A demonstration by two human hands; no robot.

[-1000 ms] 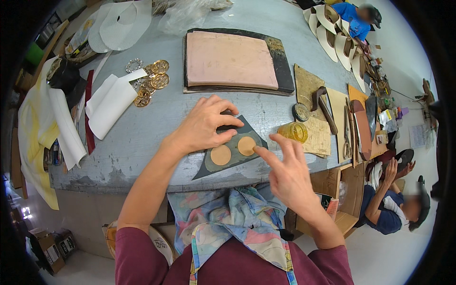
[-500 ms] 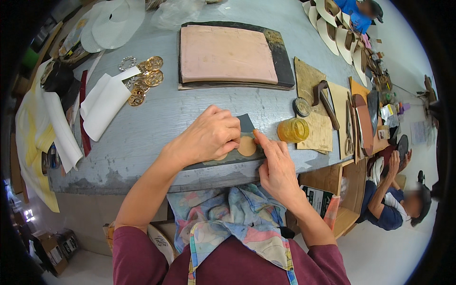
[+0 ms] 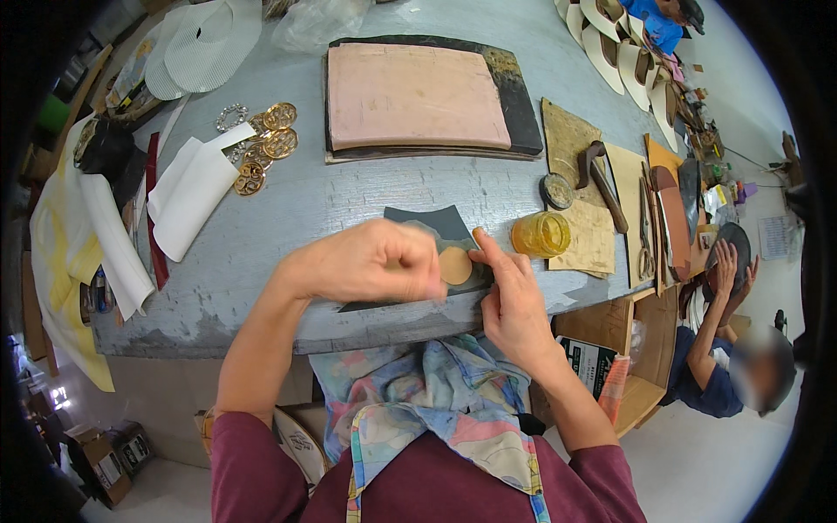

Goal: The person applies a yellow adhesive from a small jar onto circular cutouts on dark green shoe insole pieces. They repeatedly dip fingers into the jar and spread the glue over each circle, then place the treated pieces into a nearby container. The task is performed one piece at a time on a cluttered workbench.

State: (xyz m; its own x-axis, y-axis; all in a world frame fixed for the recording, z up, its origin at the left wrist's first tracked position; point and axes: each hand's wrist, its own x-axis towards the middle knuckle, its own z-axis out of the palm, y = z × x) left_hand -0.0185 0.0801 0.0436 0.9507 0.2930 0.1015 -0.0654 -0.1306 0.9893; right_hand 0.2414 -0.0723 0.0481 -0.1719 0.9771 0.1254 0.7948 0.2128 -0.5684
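My left hand is curled closed over a dark grey sheet at the table's near edge. Its fingertips are smeared by motion, so whatever they may pinch is hidden. On the sheet, just right of those fingers, lies a round tan disc. My right hand rests at the sheet's right side, index finger stretched out beside the disc and thumb lower down. An open glass jar of yellow, glue-like stuff stands right of that hand. Its round lid lies behind it.
A pink slab sits on a black board farther back. White rolled material and gold ring-shaped pieces lie left. A hammer and scissors lie right. Another person works at the far right.
My left hand has lifted and shifted left, uncovering more of the dark sheet's back part. My right hand stays by the disc. The person at right has raised a dark round piece.
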